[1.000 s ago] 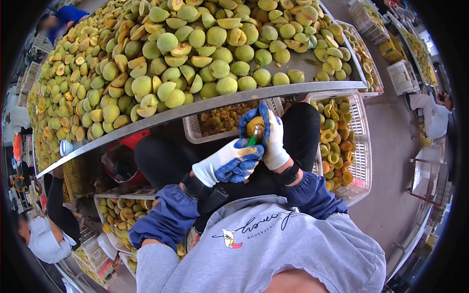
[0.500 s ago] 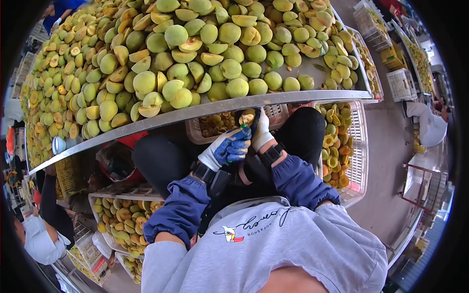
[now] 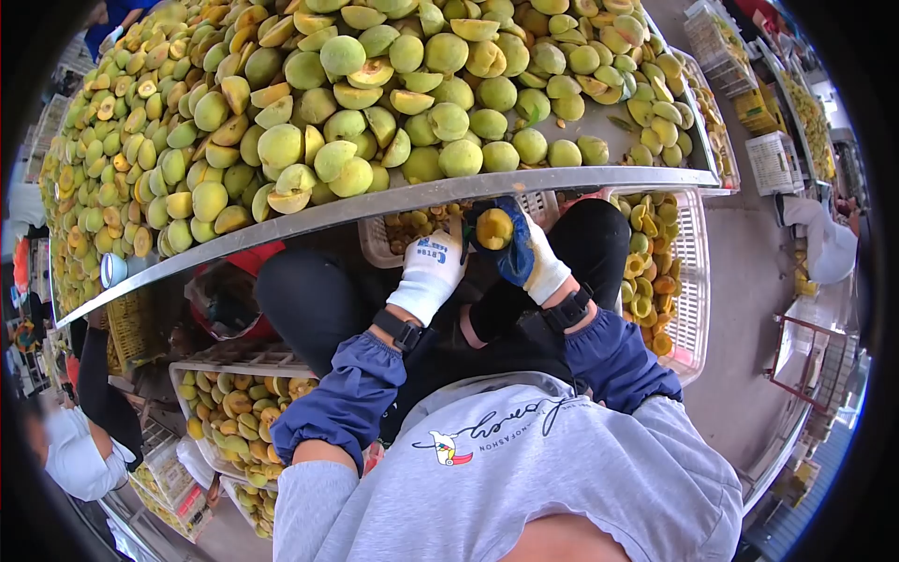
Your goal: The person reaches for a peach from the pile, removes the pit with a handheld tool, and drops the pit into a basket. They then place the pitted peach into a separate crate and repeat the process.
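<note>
My right hand [image 3: 532, 258], in a blue-and-white work glove, is closed round a yellow peach half [image 3: 494, 229], its pale flesh turned up toward me. Beside it on the left is my left hand [image 3: 431, 267], also gloved, with the white printed back facing me. Its fingers are curled, and a slim dark piece shows at their inner edge; what it is I cannot make out. Both hands are just below the metal table edge [image 3: 393, 199], over a crate [image 3: 375, 242] of scooped-out fruit pieces between my knees.
Green-yellow peaches [image 3: 281, 147], whole and halved, are heaped on the table. A white crate [image 3: 691, 281] of peach halves stands right of my knee, another crate [image 3: 187, 412] at the left. A small bowl [image 3: 113, 271] sits near the table's left edge. Other people work on both sides.
My hands have moved apart. My left hand has turned so its white back faces me, and my right hand has rotated to bring the peach half into plain view.
</note>
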Demonstrator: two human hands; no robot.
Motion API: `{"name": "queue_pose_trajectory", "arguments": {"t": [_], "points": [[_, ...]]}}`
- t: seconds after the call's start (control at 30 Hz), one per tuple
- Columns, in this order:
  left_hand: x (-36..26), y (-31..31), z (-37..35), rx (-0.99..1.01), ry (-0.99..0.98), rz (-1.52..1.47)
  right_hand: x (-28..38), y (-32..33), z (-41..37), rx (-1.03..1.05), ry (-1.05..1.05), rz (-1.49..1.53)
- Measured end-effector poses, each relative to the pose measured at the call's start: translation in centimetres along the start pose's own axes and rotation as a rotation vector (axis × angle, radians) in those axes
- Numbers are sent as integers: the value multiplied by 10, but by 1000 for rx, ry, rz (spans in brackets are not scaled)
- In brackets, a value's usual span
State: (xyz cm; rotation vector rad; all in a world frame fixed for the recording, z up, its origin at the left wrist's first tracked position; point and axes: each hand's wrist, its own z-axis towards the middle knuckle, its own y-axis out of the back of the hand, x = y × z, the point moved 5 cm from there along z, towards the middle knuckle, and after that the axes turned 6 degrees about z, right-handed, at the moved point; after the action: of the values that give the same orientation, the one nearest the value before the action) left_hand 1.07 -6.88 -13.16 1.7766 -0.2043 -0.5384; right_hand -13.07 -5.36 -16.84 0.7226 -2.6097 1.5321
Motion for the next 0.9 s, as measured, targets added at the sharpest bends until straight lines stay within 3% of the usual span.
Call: {"name": "queue_pose_trajectory", "arguments": {"t": [0.3, 0.37, 0.5, 0.57, 0.7, 0.77, 0.8, 0.9], "points": [[-17, 10, -8, 72, -46, 246, -6, -13, -38, -83, 27, 39], [-24, 16, -6, 38, -71, 290, -3, -8, -37, 74, 301, -228], [-35, 19, -1, 12, -146, 308, 5, -5, -39, 97, 512, -309], [-39, 16, 2, -4, -197, 307, 7, -1, -37, 74, 262, -28], [-44, 9, 6, 82, -181, 382, 20, -1, -43, 1, 176, -70], [-44, 18, 13, 64, -116, 236, 25, -10, -39, -7, 189, -42], [-41, 17, 16, 0, -89, -17, 25, -10, -42, -39, 179, -27], [-23, 6, 38, 49, 34, -13, 51, -6, -52, -41, 317, -168]]}}
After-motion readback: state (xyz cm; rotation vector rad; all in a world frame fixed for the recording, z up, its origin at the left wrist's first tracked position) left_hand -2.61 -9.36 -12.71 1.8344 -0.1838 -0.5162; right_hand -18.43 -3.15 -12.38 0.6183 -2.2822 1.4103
